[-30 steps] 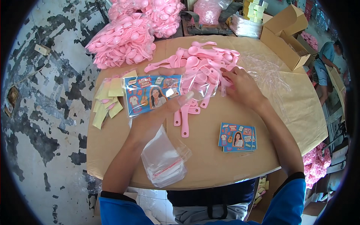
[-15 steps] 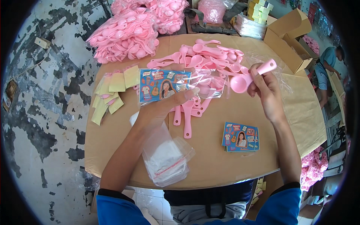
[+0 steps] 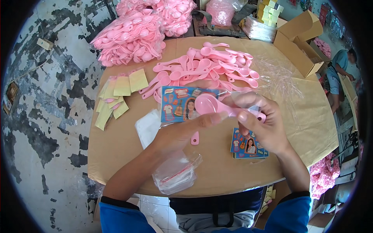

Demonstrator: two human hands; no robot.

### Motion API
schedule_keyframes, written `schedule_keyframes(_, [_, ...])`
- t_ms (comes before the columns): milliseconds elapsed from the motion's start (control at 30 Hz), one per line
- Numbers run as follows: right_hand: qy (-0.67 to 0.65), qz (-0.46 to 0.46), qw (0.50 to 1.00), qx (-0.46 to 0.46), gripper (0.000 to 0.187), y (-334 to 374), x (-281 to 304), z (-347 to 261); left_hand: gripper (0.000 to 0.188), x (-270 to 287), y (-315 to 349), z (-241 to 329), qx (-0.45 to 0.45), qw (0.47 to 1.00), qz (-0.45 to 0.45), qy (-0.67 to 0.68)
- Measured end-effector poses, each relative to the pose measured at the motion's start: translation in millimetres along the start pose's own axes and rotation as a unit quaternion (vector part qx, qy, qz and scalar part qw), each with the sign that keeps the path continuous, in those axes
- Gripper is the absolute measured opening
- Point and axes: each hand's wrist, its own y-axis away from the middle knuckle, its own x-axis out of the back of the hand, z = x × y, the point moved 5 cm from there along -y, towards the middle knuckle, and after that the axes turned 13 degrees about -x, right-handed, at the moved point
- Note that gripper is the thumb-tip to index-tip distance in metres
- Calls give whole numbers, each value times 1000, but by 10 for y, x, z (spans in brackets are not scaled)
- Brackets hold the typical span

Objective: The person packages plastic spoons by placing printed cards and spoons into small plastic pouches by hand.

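Note:
My left hand (image 3: 186,134) is closed on a clear plastic bag (image 3: 230,92) containing a blue printed card (image 3: 175,104). With my right hand (image 3: 268,122) I grip the handle of a pink measuring spoon (image 3: 206,104). Its round bowl points left and overlaps the bag and card; whether it lies inside the plastic or in front of it I cannot tell. Behind my hands spreads a loose pile of pink spoons (image 3: 202,66). A stack of similar blue cards (image 3: 250,145) lies just below my right hand. Near my left forearm rests a packet of clear zip bags (image 3: 175,178).
Pink spoons with yellow cards (image 3: 118,91) lie at the table's left. Large bags of pink spoons (image 3: 130,39) stand at the back left, an open cardboard box (image 3: 299,46) at the back right. Crumpled clear plastic (image 3: 278,75) is beside the pile. Another person (image 3: 336,70) is at far right.
My right hand has brought the spoon left and down, onto the bag. My left hand has moved right and slightly lower with the bag and card.

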Motion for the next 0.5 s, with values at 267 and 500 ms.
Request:
schedule_keyframes(267, [253, 200, 944, 69, 9, 317, 633, -652, 51, 264, -216, 141, -21, 994, 94, -48])
schedule_keyframes(500, [406, 195, 887, 103, 11, 134, 149, -512, 78, -177, 15, 166, -187, 865, -130, -446])
